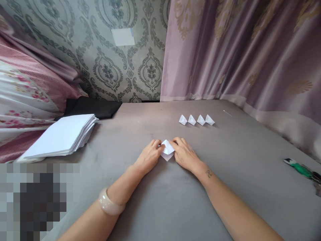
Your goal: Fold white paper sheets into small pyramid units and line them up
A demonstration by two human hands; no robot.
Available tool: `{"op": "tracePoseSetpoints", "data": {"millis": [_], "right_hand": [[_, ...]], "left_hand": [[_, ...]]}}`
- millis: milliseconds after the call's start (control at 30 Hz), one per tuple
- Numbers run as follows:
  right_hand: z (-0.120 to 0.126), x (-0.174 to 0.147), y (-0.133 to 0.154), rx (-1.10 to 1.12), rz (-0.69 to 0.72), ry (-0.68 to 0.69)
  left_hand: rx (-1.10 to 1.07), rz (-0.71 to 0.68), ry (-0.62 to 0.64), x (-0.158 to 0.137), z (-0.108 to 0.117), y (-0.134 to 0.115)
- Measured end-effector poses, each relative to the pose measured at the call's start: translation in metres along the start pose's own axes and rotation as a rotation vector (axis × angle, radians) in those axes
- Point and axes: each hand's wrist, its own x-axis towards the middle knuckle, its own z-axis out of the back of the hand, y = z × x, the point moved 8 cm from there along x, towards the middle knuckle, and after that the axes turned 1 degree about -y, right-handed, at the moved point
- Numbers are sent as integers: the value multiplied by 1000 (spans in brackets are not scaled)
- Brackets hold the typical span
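Observation:
A small folded white paper [167,148] lies at the middle of the grey table, its upper layer making a diamond over a lower pointed flap. My left hand [150,154] grips its left corner between thumb and fingers, and a pale bangle circles that forearm. On the opposite side, my right hand [185,154] pinches the right corner, with the thumb along the upper edge. Both hands rest low against the tabletop. Farther back to the right, several folded white paper pieces [196,120] stand in a row, apart from the hands.
A thick stack of white paper [62,135] sits at the left, with a black cloth [92,107] behind it. A green-handled tool [301,169] lies near the right edge. Pink curtains [195,50] hang along the back and right of the grey table [238,150].

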Motion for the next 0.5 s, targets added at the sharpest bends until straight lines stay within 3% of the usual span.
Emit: {"op": "tracePoseSetpoints", "data": {"millis": [233,367,500], "right_hand": [[3,-3,3,92,68,75],[9,-6,4,106,109,112],[10,-4,-4,157,56,139]], "left_hand": [[87,-66,94,1,1,-8],[-9,-94,74,-4,10,-4],[-138,-96,45,-10,14,5]]}}
